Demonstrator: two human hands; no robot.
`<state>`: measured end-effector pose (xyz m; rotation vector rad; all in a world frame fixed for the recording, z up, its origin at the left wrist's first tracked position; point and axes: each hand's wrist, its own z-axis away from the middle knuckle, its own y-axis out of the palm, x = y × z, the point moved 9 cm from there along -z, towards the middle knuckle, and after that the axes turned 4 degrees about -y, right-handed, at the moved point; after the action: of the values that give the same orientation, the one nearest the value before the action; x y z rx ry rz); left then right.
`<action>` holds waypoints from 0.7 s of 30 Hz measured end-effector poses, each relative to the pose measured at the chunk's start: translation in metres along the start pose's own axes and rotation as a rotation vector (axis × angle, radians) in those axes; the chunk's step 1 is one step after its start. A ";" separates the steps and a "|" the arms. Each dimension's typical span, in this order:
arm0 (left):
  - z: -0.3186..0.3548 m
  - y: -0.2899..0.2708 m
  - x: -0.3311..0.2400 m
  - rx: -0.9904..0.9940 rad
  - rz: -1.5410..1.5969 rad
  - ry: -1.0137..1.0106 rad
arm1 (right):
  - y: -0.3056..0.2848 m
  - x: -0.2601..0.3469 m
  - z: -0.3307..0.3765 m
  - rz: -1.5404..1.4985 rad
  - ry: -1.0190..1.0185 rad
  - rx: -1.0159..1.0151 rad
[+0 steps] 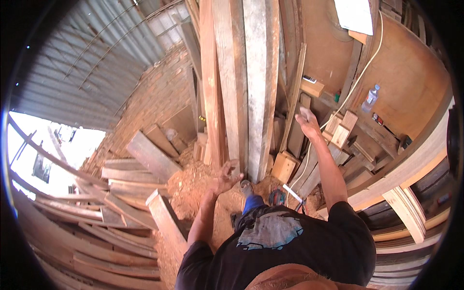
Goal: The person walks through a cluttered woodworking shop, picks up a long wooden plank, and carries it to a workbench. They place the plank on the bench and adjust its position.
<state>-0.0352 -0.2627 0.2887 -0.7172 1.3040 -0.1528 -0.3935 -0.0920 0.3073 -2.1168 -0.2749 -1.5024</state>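
Observation:
Several long boards stand in front of me, among them a reddish plank (pixel 209 87) and a pale grey-white plank (pixel 256 72). My left hand (pixel 225 179) is low in front of the boards' bottom ends, its fingers apart and nothing visible in it. Whether it touches the wood I cannot tell. Out to the right, my right hand (pixel 307 123) is raised, fingers stretched out, beside a narrow leaning board (pixel 295 94). It appears to hold nothing. Below that hand sits a short wooden block (pixel 285 167).
Sawdust (pixel 191 191) covers the ground around my feet. Loose planks (pixel 154 157) lie piled to the left. On the right are a stack of small wood blocks (pixel 342 129), a pale cable (pixel 360 77), a plastic bottle (pixel 370 99) and a phone (pixel 309 79). Corrugated metal sheeting (pixel 72 72) rises at far left.

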 end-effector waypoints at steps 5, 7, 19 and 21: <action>-0.125 -0.057 0.004 -0.203 -0.061 0.159 | 0.004 0.108 -0.091 -0.038 -0.203 -0.174; -0.166 -0.089 0.018 -0.302 -0.132 0.224 | 0.015 0.130 -0.132 -0.066 -0.244 -0.221; -0.374 -0.192 0.102 -0.199 0.286 0.215 | 0.095 0.167 -0.264 0.198 -0.570 -0.724; -0.404 -0.177 0.112 -0.035 0.438 0.171 | 0.095 0.166 -0.260 0.221 -0.544 -0.708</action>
<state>-0.3224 -0.6152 0.2617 -0.4394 1.6006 0.1672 -0.5028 -0.3305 0.4963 -2.9757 0.3555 -0.9387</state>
